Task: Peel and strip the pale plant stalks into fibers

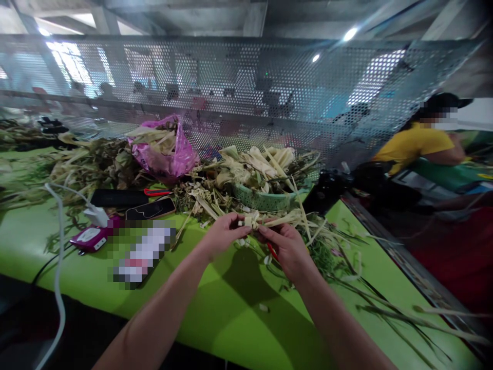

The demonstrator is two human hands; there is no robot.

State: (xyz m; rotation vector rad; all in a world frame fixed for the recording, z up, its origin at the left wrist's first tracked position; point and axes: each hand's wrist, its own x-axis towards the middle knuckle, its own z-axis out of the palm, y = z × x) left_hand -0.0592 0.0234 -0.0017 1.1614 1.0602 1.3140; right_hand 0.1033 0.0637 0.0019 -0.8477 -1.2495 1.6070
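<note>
One small, pale plant piece [251, 220] sits at the centre of your clock, just above the table, pinched between the fingertips of your left hand [223, 235] and your right hand [285, 245]. A red handle [272, 251] shows beneath your right palm; whether you grip it is hidden.

Just past your fingers, between twelve and one, a green basket [265, 200] overflows with dried husks [262, 160], and loose strips and scraps crowd close around its near side, cluttering the space beyond your right hand. At three to four, green sprigs [323, 259] and long stems [408, 318] sprawl to the table's edge. At ten stands a pink plastic bag [169, 159] stuffed with husks, with a heap of withered leaves [103, 162] beyond it. Nearer, towards half past nine, lie a phone [151, 209] and a red-handled tool [156, 192]. A purple device [90, 239] rests at nine, a white cable [60, 267] looping past it; at eight is a pixelated item [144, 257].

Your table [215, 313] is glossy lime green, with a shadow and a small scrap [264, 308] at six. At twelve a perforated metal screen [215, 77] spans the room under a concrete ceiling [185, 20]. At two sits a person in yellow [419, 144].
</note>
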